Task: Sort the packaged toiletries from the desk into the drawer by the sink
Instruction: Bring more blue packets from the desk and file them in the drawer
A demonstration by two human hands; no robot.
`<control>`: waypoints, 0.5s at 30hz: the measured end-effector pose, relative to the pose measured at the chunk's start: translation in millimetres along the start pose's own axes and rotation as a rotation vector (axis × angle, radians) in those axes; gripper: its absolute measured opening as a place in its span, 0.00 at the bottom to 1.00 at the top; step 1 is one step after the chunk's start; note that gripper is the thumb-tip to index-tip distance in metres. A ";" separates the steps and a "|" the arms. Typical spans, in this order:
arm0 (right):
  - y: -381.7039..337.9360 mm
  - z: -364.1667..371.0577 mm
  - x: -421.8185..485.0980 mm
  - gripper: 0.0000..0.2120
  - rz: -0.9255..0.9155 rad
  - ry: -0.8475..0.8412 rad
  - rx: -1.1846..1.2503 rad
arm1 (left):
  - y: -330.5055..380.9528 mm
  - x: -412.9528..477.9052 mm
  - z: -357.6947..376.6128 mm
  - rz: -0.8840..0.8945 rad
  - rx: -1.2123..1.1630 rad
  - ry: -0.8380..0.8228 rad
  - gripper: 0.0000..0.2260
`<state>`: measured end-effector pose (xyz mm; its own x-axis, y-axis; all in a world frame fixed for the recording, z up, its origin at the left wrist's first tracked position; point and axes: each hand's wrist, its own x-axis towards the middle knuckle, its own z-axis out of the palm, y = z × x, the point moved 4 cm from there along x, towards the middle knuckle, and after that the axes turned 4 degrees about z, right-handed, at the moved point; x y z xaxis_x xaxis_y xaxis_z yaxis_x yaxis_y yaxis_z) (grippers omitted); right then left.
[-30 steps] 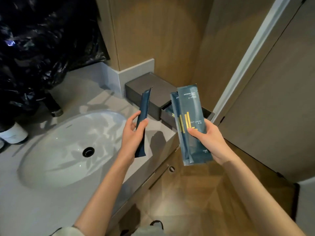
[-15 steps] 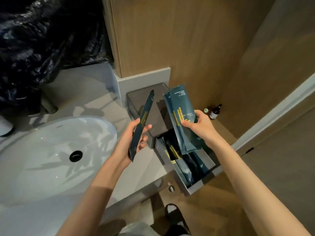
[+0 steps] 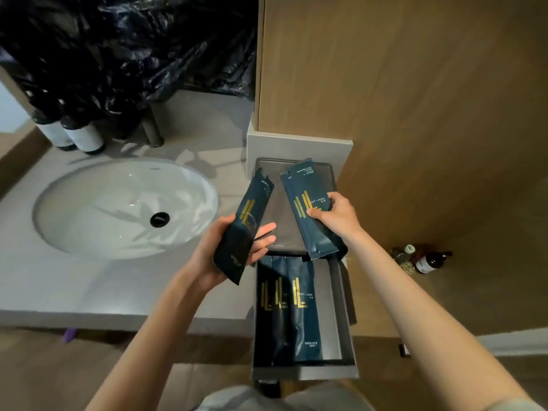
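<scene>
My left hand [image 3: 221,253] grips one dark blue toiletry packet [image 3: 244,225] with gold stripes, held tilted above the counter's right end. My right hand [image 3: 335,215] holds a small stack of the same dark blue packets [image 3: 308,203] over the grey drawer box [image 3: 281,229]. Below both hands the grey drawer [image 3: 341,318] is pulled out toward me. Inside it, three similar packets [image 3: 289,310] lie side by side along its left part; the right part shows bare grey floor.
A white oval sink [image 3: 118,209] with a black drain is set in the grey counter [image 3: 59,283] on the left. Two white-labelled bottles [image 3: 74,136] and black plastic sheeting [image 3: 124,48] stand behind it. A wooden wall panel [image 3: 415,99] rises on the right, with small bottles [image 3: 427,259] on the floor.
The view has tipped down over the drawer, which now shows fully pulled out. Both hands have lowered a little and turned their packets flatter, face up.
</scene>
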<state>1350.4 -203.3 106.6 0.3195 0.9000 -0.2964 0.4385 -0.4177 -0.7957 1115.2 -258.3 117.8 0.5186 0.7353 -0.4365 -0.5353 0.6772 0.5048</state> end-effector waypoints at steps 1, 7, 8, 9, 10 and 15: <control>-0.8 0.7 2.5 0.18 -0.016 0.011 -0.028 | -1.3 -1.7 -0.2 0.014 0.008 0.009 0.23; -9.9 2.0 -0.5 0.18 -0.123 0.127 -0.240 | -5.7 -11.7 -3.9 0.082 0.031 0.043 0.24; -12.7 1.9 -5.0 0.16 -0.125 0.114 -0.222 | -6.9 -14.4 -4.9 0.093 0.045 0.042 0.23; -16.7 0.8 -11.7 0.14 -0.134 0.106 -0.199 | -8.1 -17.5 -5.8 0.102 0.054 0.036 0.23; -20.6 -1.6 -19.9 0.14 -0.144 0.104 -0.163 | -9.3 -21.1 -6.8 0.108 0.050 0.026 0.23; -28.9 -18.2 -90.6 0.21 -0.141 -0.003 0.162 | -17.8 -42.4 -17.4 0.070 -0.052 0.004 0.22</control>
<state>1324.1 -275.0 166.0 0.2623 0.9486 -0.1774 0.3382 -0.2625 -0.9037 1091.2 -301.1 114.3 0.4758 0.7809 -0.4049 -0.6039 0.6246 0.4951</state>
